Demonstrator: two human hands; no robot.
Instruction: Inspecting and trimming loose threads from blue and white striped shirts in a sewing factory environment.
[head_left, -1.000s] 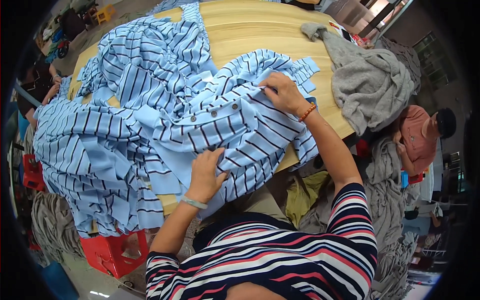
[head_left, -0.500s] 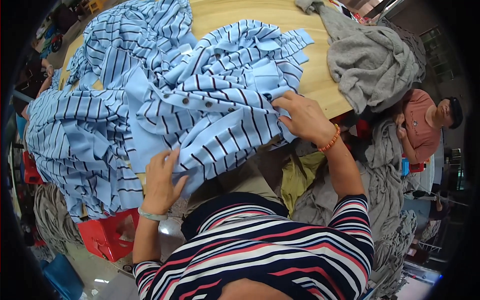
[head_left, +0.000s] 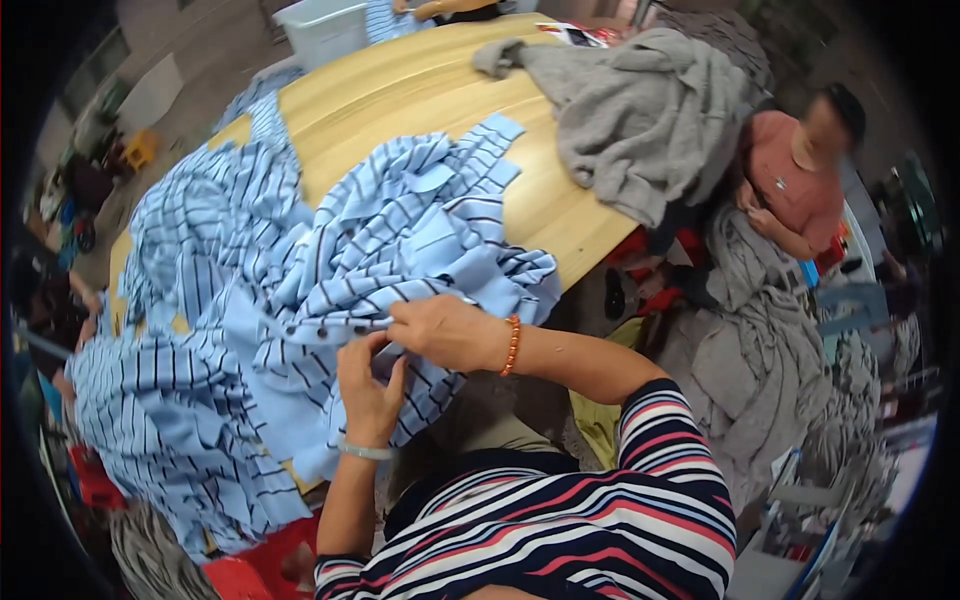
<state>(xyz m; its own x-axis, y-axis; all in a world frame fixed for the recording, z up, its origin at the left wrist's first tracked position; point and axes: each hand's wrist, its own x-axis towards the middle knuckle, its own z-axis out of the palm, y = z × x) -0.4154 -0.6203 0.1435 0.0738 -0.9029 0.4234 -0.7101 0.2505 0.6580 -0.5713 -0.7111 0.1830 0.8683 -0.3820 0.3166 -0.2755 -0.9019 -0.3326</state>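
Hands: brought close together over cloth, the left hand (head_left: 368, 400) with thumb and forefinger curved apart into an arch, the right hand (head_left: 450, 330) bent across with its fingertips next to those of the left; whether cloth is pinched by either cannot be told, as the tips are partly hidden.

Striped garment: light blue with dark lines, spread in folds under both hands and beyond them; its near part is draped toward the body, probably so that the edge can be reached.

Buttons (head_left: 322, 333): set in a row just left of the fingertips, left uncovered; the cloth beside them seems to be steadied by the meeting hands.

Striped pile (head_left: 170, 400): heaped left of the left hand, apparently so that the space before the hands is kept for one piece.

Table (head_left: 400, 75): bare wood shown beyond the hands, by which the garment's far folds are supported.

Grey knit (head_left: 655, 110): bunched beyond and right of the right hand, well apart from the blue cloth, perhaps to be kept separate.
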